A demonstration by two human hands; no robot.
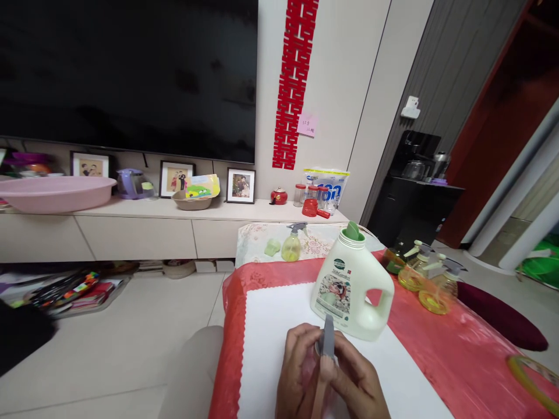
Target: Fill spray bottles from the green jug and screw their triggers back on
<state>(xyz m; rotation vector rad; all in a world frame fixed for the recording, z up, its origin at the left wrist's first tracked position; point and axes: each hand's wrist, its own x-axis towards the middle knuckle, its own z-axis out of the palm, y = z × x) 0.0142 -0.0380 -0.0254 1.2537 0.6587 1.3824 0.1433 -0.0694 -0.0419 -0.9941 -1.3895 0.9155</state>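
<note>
My left hand [298, 361] and my right hand [354, 372] are together over the white sheet [266, 337], near its front edge. Between them, the fingers of both hands close round a grey spray nozzle head [327, 336], which points away from me. What lies below the nozzle is hidden by my hands. Just beyond stands an upright pale green detergent jug [367, 302] with a handle on its right and a green piece [352, 231] in its open mouth.
A spray bottle [291, 247] and a green cap-like item [272, 247] sit behind the sheet. Right of the jug stand more spray bottles [440, 294] with yellow liquid. A roll of tape [535, 381] lies at the right edge of the red cloth [463, 343].
</note>
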